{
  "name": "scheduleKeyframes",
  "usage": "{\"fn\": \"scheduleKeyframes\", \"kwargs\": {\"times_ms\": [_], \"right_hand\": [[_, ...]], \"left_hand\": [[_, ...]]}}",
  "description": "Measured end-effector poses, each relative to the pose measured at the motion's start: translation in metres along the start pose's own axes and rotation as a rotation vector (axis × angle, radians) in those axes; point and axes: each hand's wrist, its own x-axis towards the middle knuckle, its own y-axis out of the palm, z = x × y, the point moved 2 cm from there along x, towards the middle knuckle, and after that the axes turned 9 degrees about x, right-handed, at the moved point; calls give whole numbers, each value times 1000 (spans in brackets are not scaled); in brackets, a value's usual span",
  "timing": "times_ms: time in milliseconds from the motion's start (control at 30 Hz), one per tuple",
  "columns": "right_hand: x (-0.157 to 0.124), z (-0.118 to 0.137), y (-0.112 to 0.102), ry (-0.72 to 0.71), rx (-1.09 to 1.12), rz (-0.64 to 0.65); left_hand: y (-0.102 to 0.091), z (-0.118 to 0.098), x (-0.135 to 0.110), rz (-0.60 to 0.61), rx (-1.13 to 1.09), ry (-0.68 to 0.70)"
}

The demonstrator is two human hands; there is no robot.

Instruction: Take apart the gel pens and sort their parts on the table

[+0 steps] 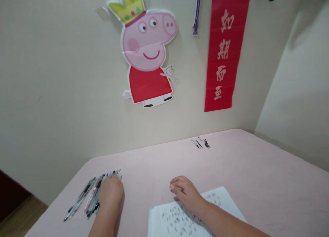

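My left hand (111,190) lies on a bundle of pens (94,199) at the left of the table. Its fingers curl down over the pens, and the fingertips are hidden. Just left of that bundle lie a few more pens (80,198), side by side and slanted the same way. My right hand (187,191) rests near the top edge of a white sheet of paper (226,202) covered in dark handwriting. Its fingers are loosely bent, with a gap at the thumb, and nothing shows in them.
Several small dark and clear pieces (200,142) lie near the back edge of the pink tabletop (269,182). Behind the table rises a wall with a pig cutout (150,86) and a red banner (226,58). Wooden floor (23,216) shows at lower left.
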Motion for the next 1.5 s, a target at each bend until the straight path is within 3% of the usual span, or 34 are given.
{"fn": "scheduleKeyframes", "kwargs": {"times_ms": [667, 967, 1300, 1500], "right_hand": [[0, -1, 0, -29, -6, -10], [0, -3, 1, -7, -14, -22], [2, -7, 0, 14, 20, -70], [6, -17, -2, 170, 348, -171]], "left_hand": [[-2, -8, -1, 19, 0, 50], [-5, -34, -3, -22, -100, 202], [-26, -92, -31, 15, -763, 459], [-34, -128, -56, 56, -1092, 664]]}}
